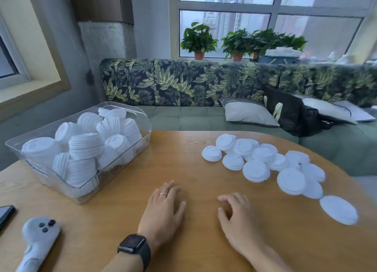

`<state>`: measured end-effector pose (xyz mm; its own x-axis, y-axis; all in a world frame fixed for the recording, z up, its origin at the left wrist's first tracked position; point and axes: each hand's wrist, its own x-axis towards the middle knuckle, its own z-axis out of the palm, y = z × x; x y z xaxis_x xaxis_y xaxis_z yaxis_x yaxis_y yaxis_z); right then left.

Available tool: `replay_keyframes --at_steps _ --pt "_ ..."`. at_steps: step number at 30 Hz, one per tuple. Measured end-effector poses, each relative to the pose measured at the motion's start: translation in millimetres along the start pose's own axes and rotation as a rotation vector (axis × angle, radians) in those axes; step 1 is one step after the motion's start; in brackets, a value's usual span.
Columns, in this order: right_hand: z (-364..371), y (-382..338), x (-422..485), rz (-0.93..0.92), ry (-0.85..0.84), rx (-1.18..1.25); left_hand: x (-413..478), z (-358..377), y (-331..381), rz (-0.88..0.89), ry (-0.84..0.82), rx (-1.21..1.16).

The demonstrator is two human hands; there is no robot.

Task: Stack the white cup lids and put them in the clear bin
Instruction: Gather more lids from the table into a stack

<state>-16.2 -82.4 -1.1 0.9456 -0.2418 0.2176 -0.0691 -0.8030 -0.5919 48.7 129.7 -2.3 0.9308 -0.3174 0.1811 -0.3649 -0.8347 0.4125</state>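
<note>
Neither grip holds anything: the left hand (163, 208) lies flat with straight fingers on the round wooden table (175, 157) at lower centre. The right hand (236, 216) rests just beside it, fingers loosely curled and empty. Loose white plastic cup lids (263, 161) lie scattered, some overlapping, in a band running from centre right to lower right, up and right of the right hand, which is the nearer one. The clear plastic bin (87, 194), crowded with stacked lids (85, 147), stands at left, nearer the left hand.
</note>
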Motion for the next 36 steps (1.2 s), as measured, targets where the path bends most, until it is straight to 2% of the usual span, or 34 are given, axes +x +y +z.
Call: replay_keyframes --at_steps 3,8,11,21,28,33,36 --pt "-18 29 -1 -0.017 0.034 -0.151 10 10 10 0.059 -0.044 0.074" --pt "-31 38 8 -0.015 -0.130 -0.292 22 22 25 0.109 -0.117 0.140" --pt "-31 40 16 -0.034 -0.163 -0.329 34 27 33 0.123 -0.131 0.153" --pt "-20 37 45 -0.076 -0.126 -0.306 128 48 53 0.075 0.000 0.014" --pt "-16 38 56 -0.099 -0.178 -0.277 191 66 53 0.049 -0.058 -0.019" --pt "-13 38 60 -0.118 -0.178 -0.283 207 70 54 0.109 -0.025 0.040" --pt "-14 37 59 -0.113 -0.180 -0.282 205 70 53 0.107 0.020 -0.010"
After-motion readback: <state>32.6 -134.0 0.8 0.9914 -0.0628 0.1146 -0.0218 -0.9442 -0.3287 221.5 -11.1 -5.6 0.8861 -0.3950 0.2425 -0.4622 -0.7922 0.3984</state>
